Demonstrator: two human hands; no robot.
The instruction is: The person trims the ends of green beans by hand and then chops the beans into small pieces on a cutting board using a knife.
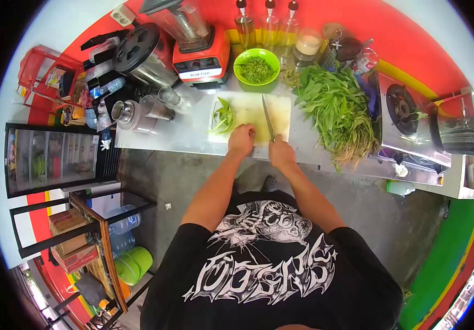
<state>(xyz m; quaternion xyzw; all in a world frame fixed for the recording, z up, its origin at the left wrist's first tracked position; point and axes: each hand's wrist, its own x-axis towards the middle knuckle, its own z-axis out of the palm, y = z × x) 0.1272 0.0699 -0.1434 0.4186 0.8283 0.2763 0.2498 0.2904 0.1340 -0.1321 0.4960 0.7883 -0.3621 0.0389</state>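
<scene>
On the white cutting board (pixel 248 102) a few green leaves (pixel 224 116) lie at the left. My left hand (pixel 242 138) rests at the board's front edge with its fingers curled together; what they hold, if anything, is hidden. My right hand (pixel 282 153) is wrapped round the handle of a knife (pixel 268 115), whose blade points away from me over the board. Behind the board stands a green bowl (pixel 275 60) of chopped greens (pixel 255 70). A large heap of leafy stems (pixel 333 104) lies to the right of the board.
A red blender (pixel 201 63) and a large metal pot (pixel 148 58) stand at the back left. Metal cups (pixel 133 114) are at the left. Bottles (pixel 270 27) line the wall. At the right is a gas stove (pixel 402 110) with a tall pot (pixel 457 129).
</scene>
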